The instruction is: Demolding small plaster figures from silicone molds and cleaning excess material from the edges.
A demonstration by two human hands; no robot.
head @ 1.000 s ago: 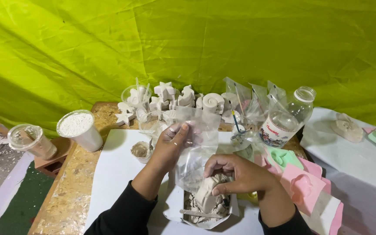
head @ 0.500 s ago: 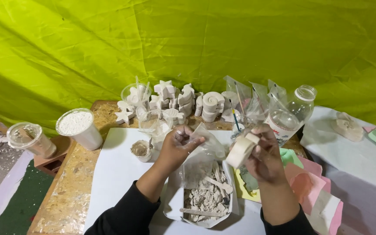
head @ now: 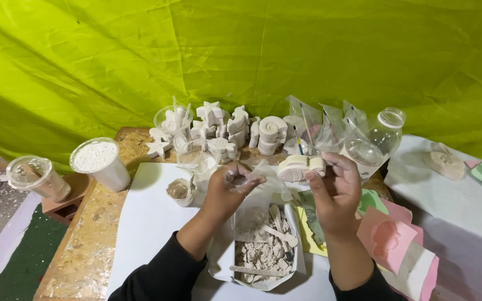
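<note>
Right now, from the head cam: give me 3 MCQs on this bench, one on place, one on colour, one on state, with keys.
1. Where is the cup of white powder?
A. left of both hands, on the wooden board
B. right of the clear bottle
C. inside the bag

2. What colour is the backdrop cloth?
A. blue
B. yellow-green
C. black

3. What is the right hand doing?
A. resting flat on the table
B. holding a pale cast piece in its fingers
C. gripping the clear bottle

Answers:
1 A: it stands at the left on the board.
2 B: the cloth behind the bench is yellow-green.
3 B: the piece is raised above the bag of broken bits, which the left hand holds open.
</note>
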